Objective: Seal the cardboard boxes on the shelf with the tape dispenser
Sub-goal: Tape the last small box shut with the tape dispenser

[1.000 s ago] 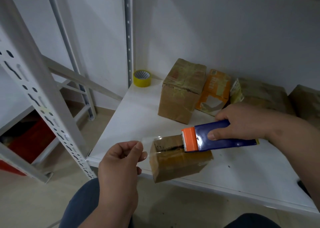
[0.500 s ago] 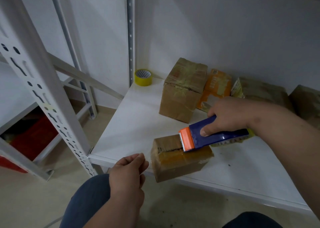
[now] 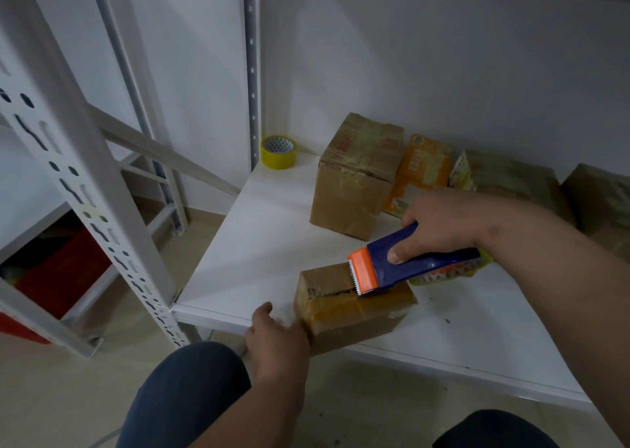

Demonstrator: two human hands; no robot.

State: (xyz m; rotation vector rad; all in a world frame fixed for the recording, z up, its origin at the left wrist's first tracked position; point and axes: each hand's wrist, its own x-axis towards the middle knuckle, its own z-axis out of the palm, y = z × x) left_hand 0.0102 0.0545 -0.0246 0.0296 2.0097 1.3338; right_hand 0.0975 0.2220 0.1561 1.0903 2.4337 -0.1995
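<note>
A small cardboard box [image 3: 354, 314] lies at the front edge of the white shelf [image 3: 259, 253], its top seam partly taped. My right hand [image 3: 439, 226] grips the blue tape dispenser [image 3: 409, 263], and its orange toothed head rests on the top of the box. My left hand [image 3: 276, 338] presses against the box's left end, where the clear tape comes down; its fingertips are hidden against the cardboard. A taller taped box [image 3: 354, 178] stands behind.
A yellow tape roll [image 3: 278, 151] sits in the shelf's back left corner. An orange box [image 3: 419, 171] and more brown boxes [image 3: 511, 178] line the back wall. A perforated white upright [image 3: 85, 188] stands left, with red items [image 3: 64, 270] on the neighbouring low shelf.
My left hand, which held the stretched tape end out in the air, has moved right and down onto the box's left end. The dispenser has tilted down onto the box top.
</note>
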